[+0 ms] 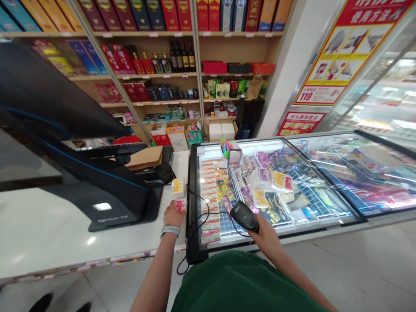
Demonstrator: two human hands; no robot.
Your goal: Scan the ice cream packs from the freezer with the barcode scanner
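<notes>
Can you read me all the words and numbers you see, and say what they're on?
"使用方法" and "119": big red-and-yellow poster.
"灭火器放置点": smaller red sign.
"HUA", other letters unclear: black monitor stand.
Too small or blurred: red-labelled pack, barcode scanner, price tags, wine bottles.

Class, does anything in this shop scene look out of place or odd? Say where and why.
Slightly: the cable of the scanner in the right hand trails in loose loops over the near-left edge of the freezer, which looks untidy. I see no spill or damage.
</notes>
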